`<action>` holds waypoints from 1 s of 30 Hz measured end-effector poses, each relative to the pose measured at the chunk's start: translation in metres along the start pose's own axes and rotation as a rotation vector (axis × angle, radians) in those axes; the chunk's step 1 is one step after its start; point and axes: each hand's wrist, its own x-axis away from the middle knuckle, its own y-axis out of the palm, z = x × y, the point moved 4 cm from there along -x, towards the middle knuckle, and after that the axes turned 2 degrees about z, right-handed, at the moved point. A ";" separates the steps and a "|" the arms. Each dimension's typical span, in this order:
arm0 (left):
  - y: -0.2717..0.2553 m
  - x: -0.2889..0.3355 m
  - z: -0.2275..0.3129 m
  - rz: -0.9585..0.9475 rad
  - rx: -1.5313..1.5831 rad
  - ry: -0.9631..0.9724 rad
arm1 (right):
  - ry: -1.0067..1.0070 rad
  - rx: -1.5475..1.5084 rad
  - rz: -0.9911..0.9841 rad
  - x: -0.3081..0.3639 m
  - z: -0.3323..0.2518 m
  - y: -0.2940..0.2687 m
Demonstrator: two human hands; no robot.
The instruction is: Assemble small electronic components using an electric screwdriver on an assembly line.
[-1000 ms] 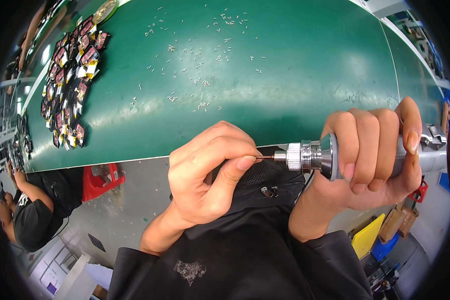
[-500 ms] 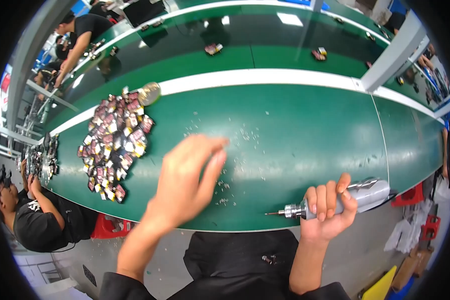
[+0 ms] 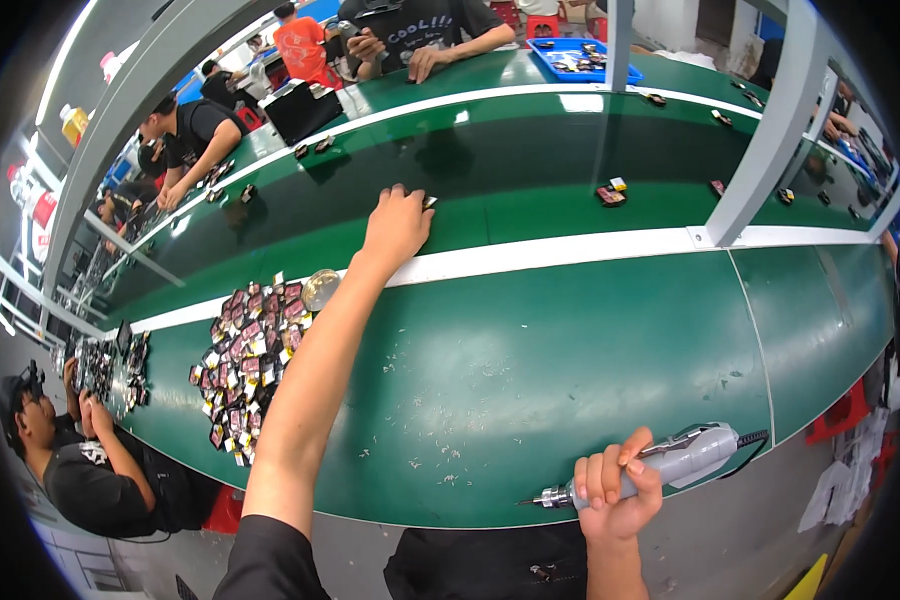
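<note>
My left hand (image 3: 398,226) is stretched far forward over the white rail onto the dark green belt. Its fingers are curled around a small dark electronic part (image 3: 430,203), of which only an edge shows; the rest is hidden under the hand. Close to the front edge of the green table, my right hand (image 3: 618,484) grips a grey electric screwdriver (image 3: 695,456), its bit pointing left. Many tiny clear bits (image 3: 450,455) lie scattered on the table between my arms. Left of my left forearm is a heap of small black and maroon parts (image 3: 245,345).
A round clear dish (image 3: 320,289) stands beside the heap, against the white rail (image 3: 550,252). More parts (image 3: 612,193) sit on the belt. A grey post (image 3: 770,130) rises at the right. Co-workers sit at left and across the belt, near a blue tray (image 3: 580,62).
My left hand has moved from above the table forward to the belt and closed on a part there. The view has tilted upward. My right hand still holds the screwdriver.
</note>
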 end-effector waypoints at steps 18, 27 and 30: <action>-0.109 0.219 0.224 -0.255 0.634 0.751 | 0.072 -0.044 0.021 0.055 -0.022 -0.013; -0.112 0.214 0.232 -0.177 0.624 0.658 | 0.136 -0.003 -0.052 0.064 -0.007 -0.009; -0.113 0.219 0.237 -0.093 0.535 0.716 | 0.127 -0.034 -0.025 0.067 0.002 -0.010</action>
